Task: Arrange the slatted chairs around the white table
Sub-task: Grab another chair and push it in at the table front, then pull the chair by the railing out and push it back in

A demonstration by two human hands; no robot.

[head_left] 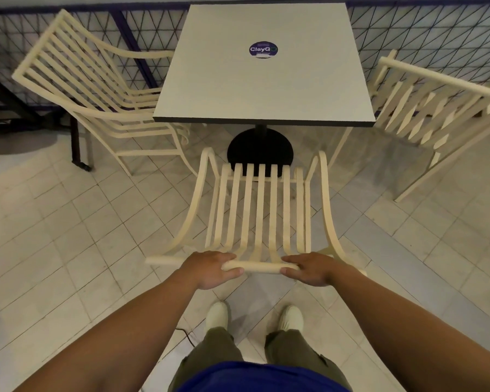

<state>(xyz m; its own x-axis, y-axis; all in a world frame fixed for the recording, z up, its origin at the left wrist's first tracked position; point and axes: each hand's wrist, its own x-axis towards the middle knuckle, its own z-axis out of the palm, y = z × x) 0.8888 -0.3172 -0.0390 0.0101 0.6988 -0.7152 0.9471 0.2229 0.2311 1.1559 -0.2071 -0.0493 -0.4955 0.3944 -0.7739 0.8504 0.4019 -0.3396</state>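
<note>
- Table (263, 89): white square top with a dark edge, on a black post and round black base (259, 149). A round dark sticker (263, 49) lies on the top, toward 12 o'clock.
- Near chair (259, 210): stands at 6 o'clock of the table, apart from it. The seat faces 12 o'clock, toward the table. The slats run along the 6–12 line. The seat front stops short of the table's near edge and, in this view, overlaps the base.
- Top rail (260, 267) of the near chair: its long axis runs from 9 to 3 o'clock, nearest the person.
- Left hand (210, 268): grips the top rail left of its middle, fingers curled over the far side, thumb on the near side.
- Right hand (313, 268): grips the same rail right of its middle, fingers curled over it, thumb on the near side.
- Left chair (77, 80): at 9 o'clock of the table, back outward, seat opening toward 3 o'clock. Its seat front passes under the table's left edge.
- Right chair (433, 108): at 3 o'clock, just beside the table's right edge, back outward, seat opening toward 9 o'clock, set slightly askew.
- Fence (425, 32): dark lattice at 12 o'clock, behind the table and both side chairs.
- Floor (68, 222): pale tiles. The person's two light shoes (217, 315) stand at 6 o'clock of the near chair.
</note>
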